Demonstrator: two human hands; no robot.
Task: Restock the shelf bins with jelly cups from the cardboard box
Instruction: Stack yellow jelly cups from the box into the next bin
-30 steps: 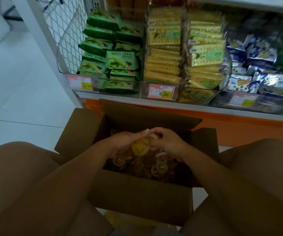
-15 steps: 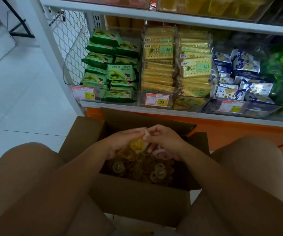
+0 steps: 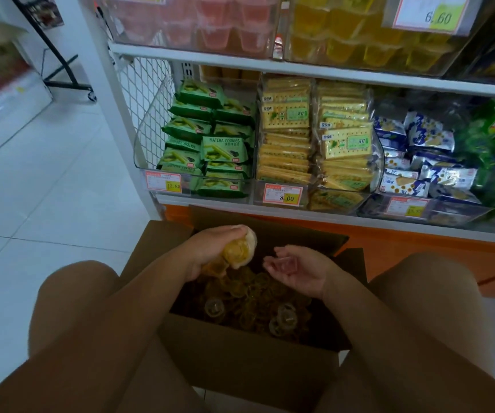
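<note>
- While both hands work over it, the cardboard box (image 3: 249, 368) stands open on the white tiled floor (image 3: 46, 189) between the person's knees, with its flaps folded outward.
- Box contents: loose jelly cups (image 3: 249, 305), mostly amber-yellow, lie heaped across the inside. The number cannot be told.
- Left hand (image 3: 207, 251): held above the far left part of the box. The grip is curled round a bunch of yellow jelly cups (image 3: 238, 251), which are clear of the heap below.
- Right hand (image 3: 302, 272): held above the far right part of the box, palm up. The grip is loosely spread. One pink cup (image 3: 285, 265) lies in the palm and is not pinched.
- The two hands are near each other but apart.
- Behind the box, on the lowest shelf level, is a row of clear bins:
  - The matcha bin (image 3: 148, 138), behind the box's left flap, holds stacked green matcha cookie packs (image 3: 223, 149). Its tag (image 3: 164, 182) reads 12.80.
  - The cracker bin (image 3: 378, 162), straight behind the box, holds yellow cracker packs (image 3: 288, 138). Its tag (image 3: 282, 195) reads 8.00.
  - The third bin (image 3: 448, 207), behind the box's right flap, holds blue-and-white packets (image 3: 419, 156).
- On the shelf level above these, higher over the box, are two clear bins side by side:
  - The left bin (image 3: 151, 40) holds pink jelly cups (image 3: 225, 28).
  - The right bin (image 3: 299, 55) holds yellow jelly cups. Its tag (image 3: 432, 13) reads 6.60.
</note>
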